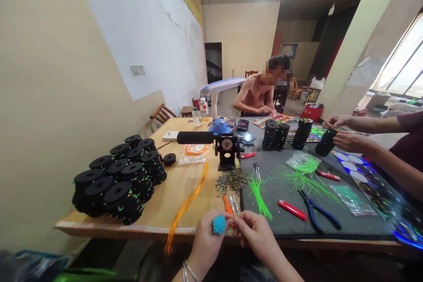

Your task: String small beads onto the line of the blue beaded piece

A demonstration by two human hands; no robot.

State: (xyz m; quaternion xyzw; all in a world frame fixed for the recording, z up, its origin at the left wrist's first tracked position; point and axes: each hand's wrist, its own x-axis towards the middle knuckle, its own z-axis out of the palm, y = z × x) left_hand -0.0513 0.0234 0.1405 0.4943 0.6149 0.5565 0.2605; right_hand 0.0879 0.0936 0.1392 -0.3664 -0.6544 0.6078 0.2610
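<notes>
While black spools (127, 178) at left appear finished, work on the near side looks incomplete, the left hand (209, 233) and right hand (255, 229) jointly pinching a small orange piece (233, 218), orange strands (180, 214) lying loose at left

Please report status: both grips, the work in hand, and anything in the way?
Left grip shut around blue bundle. Right grip pinched shut, meeting the left; piece between too small to name. Silver snips just beyond, perhaps in the way.
</notes>
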